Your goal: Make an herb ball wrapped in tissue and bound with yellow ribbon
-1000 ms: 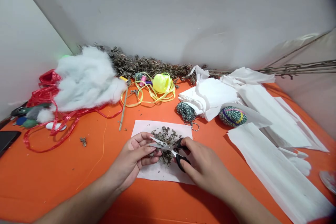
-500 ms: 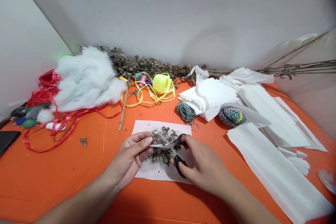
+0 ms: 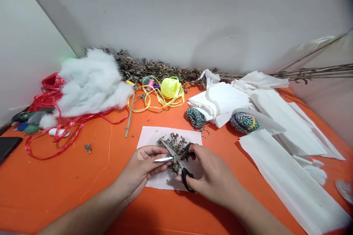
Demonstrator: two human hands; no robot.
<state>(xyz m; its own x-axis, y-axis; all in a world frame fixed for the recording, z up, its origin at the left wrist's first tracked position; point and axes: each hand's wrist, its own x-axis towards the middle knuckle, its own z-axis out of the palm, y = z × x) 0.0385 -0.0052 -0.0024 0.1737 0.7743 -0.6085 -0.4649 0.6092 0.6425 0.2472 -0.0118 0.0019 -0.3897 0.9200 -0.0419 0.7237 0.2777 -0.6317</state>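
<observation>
My right hand (image 3: 213, 174) holds black-handled scissors (image 3: 178, 157) by the finger loops, with the blades spread apart. Close to the blades, my left hand (image 3: 149, 165) has its thumb and fingers pinched together around what looks like a bit of dried herb, mostly hidden by the fingers and the lower blade. Under both hands lies a white paper square (image 3: 145, 134) with a heap of crumbled dried leaves (image 3: 179, 141) in its middle.
White fibre stuffing (image 3: 92, 84) and red ribbon (image 3: 78, 130) lie left. Behind are yellow ribbon (image 3: 169, 88) and dried stalks (image 3: 154, 69) along the wall. At right are white cloth strips (image 3: 286, 172), a twine ball (image 3: 244, 122) and a cord bundle with a ring (image 3: 195, 117).
My left hand has shifted right, closer to the pivot of the scissors. The scissors have tilted slightly, and their blades remain apart.
</observation>
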